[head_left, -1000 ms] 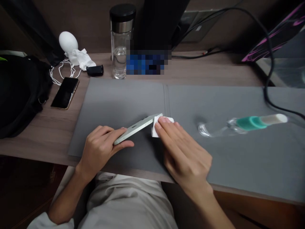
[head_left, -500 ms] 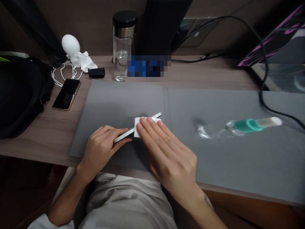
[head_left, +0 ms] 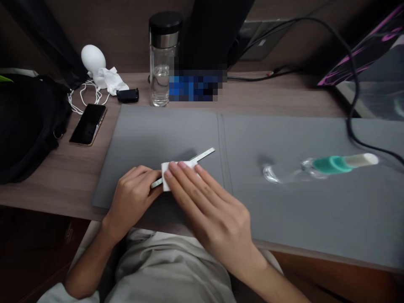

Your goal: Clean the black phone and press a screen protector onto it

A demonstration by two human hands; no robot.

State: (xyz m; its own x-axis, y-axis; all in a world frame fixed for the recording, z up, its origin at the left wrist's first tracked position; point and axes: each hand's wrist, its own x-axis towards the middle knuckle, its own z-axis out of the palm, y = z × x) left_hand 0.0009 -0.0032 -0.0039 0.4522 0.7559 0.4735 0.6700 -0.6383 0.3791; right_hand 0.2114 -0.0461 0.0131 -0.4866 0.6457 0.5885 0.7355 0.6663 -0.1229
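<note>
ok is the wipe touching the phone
Touching: the head view shows the right hand pressing the white wipe onto the phone held in the left hand.

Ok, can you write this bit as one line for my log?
left hand: holds pale green phone on edge | right hand: presses white wipe on phone

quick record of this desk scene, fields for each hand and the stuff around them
left hand: grips a pale green phone, held on edge and tilted
right hand: fingers press a white wipe against the phone
under hands: grey desk mat
right of hands: clear bottle with teal band, blurred, over the mat
beyond mat: black phone, glass water bottle, black backpack
</note>
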